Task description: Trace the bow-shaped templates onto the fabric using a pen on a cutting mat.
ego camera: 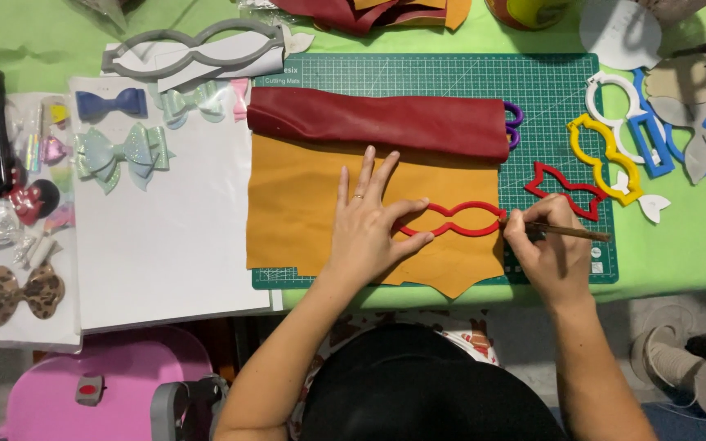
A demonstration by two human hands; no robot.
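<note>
Head view: the left hand [367, 230] lies flat, fingers spread, pinning a red plastic bow-shaped outline template [451, 219] on a floppy orange leather sheet [304, 204] near the mat's middle. The right hand [542, 245] pinches a thin brown pencil [569, 232] at the template's right tip. The light, stiff template likely slides unless pressed.

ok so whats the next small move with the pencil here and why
Probably draw the pencil along the outer edge of the red template. The left hand presses the template flat on the orange sheet, and the right hand has the tip at its right end, so tracing looks ready.
</note>
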